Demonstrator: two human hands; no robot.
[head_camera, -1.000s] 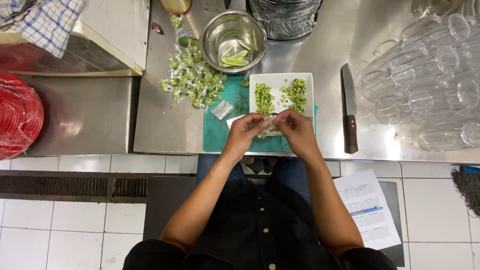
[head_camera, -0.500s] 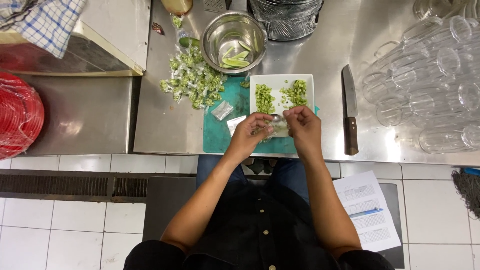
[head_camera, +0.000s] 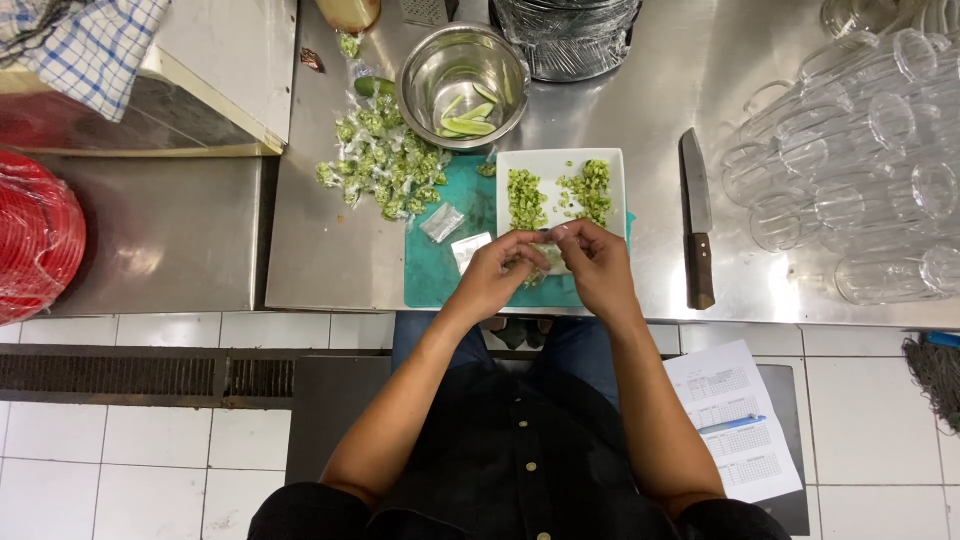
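Observation:
My left hand (head_camera: 500, 272) and my right hand (head_camera: 593, 262) meet over the near edge of a white square plate (head_camera: 612, 165), and together they pinch a small clear plastic bag (head_camera: 548, 257) with green bits in it. Two heaps of chopped green chilli (head_camera: 523, 197) lie on the plate. The plate rests on a teal cutting mat (head_camera: 432, 275). Two empty small bags (head_camera: 443, 222) lie on the mat left of my hands.
A pile of filled little bags (head_camera: 383, 172) lies on the steel counter beside a steel bowl (head_camera: 463, 75) with lime wedges. A knife (head_camera: 697, 215) lies right of the plate, then many upturned glasses (head_camera: 860, 160). A red basket (head_camera: 35, 235) sits far left.
My hands have shifted slightly while working the small bag; the fingers have drawn closer together over the plate's near edge. Nothing else has moved.

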